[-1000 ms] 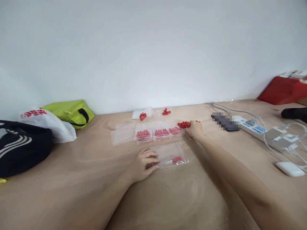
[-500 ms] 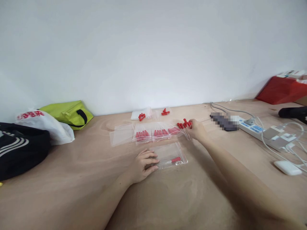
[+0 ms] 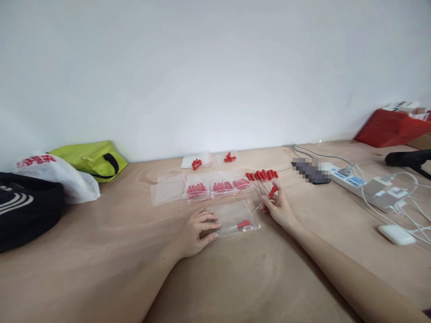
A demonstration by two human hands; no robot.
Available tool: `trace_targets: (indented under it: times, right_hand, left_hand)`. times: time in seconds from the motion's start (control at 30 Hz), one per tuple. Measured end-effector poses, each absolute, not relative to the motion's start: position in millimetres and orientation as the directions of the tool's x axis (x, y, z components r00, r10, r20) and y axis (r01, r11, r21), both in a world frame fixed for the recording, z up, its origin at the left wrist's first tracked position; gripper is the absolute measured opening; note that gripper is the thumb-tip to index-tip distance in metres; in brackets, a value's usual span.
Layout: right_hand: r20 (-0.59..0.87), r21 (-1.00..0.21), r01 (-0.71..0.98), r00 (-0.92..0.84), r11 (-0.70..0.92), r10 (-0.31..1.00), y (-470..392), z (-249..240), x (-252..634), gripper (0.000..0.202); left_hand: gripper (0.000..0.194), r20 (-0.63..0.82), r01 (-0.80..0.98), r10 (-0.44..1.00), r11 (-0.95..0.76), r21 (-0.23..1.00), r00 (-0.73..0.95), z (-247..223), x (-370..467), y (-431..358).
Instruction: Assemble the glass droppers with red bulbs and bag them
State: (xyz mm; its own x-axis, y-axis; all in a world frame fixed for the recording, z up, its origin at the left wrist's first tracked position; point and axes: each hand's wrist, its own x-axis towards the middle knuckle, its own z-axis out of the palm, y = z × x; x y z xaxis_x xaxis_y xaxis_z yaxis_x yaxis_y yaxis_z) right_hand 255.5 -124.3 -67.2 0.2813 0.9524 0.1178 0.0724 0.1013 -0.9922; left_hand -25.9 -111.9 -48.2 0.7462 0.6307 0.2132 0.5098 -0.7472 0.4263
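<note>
My right hand (image 3: pixel 279 209) pinches a dropper (image 3: pixel 272 192) with a red bulb and a thin clear tube. Its tip points left toward the open end of a clear zip bag (image 3: pixel 229 212). On the left end of that bag lies my left hand (image 3: pixel 201 229), fingers stretched out and apart. Inside the bag is one red-bulbed dropper (image 3: pixel 244 223) on its side. Just beyond my right hand, several loose droppers (image 3: pixel 262 175) lie fanned out. To their left are filled zip bags (image 3: pixel 197 190), each with several droppers, side by side and partly overlapping.
Flat clear bags (image 3: pixel 167 190) lie left of the filled ones. Red bulbs (image 3: pixel 196 163) sit on bags near the wall. At right are a dark phone-like item (image 3: pixel 311 172), a power strip (image 3: pixel 348 178) with cables and a white case (image 3: pixel 397 234). Several bags (image 3: pixel 87 161) stand at left.
My right hand has drawn one dropper from the loose group and brought it nearer, toward the bag's open end. My left hand stays on the bag. The view has shifted slightly.
</note>
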Motion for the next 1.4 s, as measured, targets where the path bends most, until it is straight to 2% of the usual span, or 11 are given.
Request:
trace_targets:
  times: [0.2,0.27,0.43,0.57,0.77,0.93,1.07,1.17,1.3,1.4]
  right_hand:
    - [0.030,-0.987,-0.150,0.224,0.065,0.974,-127.3,-72.8,244.9,0.051]
    - [-0.004,-0.987,-0.161,0.190,0.027,0.982,-128.8,-71.6,245.7,0.046]
    - [-0.058,-0.998,-0.030,0.072,-0.056,0.996,-134.6,-62.8,250.1,0.040]
    - [-0.035,-0.999,0.040,-0.026,-0.034,0.999,-135.8,-61.2,248.7,0.035]
    - [-0.083,-0.990,0.124,-0.180,-0.061,0.980,-131.2,-69.1,247.0,0.029]
    - [-0.040,-0.981,0.196,-0.253,0.010,0.967,-131.6,-72.1,243.7,0.026]
    - [-0.110,-0.966,0.252,-0.167,-0.066,0.980,-126.6,-69.3,249.7,0.030]
    - [-0.036,-0.914,0.403,0.012,-0.037,0.999,-111.4,-65.4,265.0,0.025]
    - [0.218,-0.690,0.723,0.224,-0.012,0.950,-81.2,-60.2,283.0,0.010]
    - [0.260,-0.558,0.825,0.274,-0.088,0.926,-61.2,-54.9,282.4,0.012]
  left_hand:
    - [0.031,0.203,0.528,0.636,-0.747,0.404,0.745,-44.1,-24.6,-113.7]
    - [0.035,0.201,0.532,0.639,-0.745,0.403,0.742,-43.9,-24.5,-113.9]
    - [0.037,0.196,0.538,0.644,-0.741,0.402,0.740,-44.3,-24.9,-114.0]
    - [0.038,0.188,0.547,0.649,-0.737,0.397,0.738,-43.8,-24.5,-114.3]
    - [0.039,0.181,0.551,0.655,-0.729,0.406,0.734,-42.7,-23.8,-115.1]
    - [0.034,0.173,0.549,0.651,-0.731,0.407,0.739,-43.1,-23.8,-113.8]
    - [0.031,0.179,0.547,0.649,-0.734,0.402,0.740,-43.3,-23.9,-113.2]
    - [0.030,0.181,0.546,0.646,-0.738,0.397,0.741,-44.3,-24.8,-113.3]
    - [0.030,0.175,0.552,0.649,-0.736,0.392,0.741,-45.6,-25.6,-113.0]
    - [0.031,0.165,0.554,0.648,-0.735,0.391,0.744,-44.6,-25.3,-112.8]
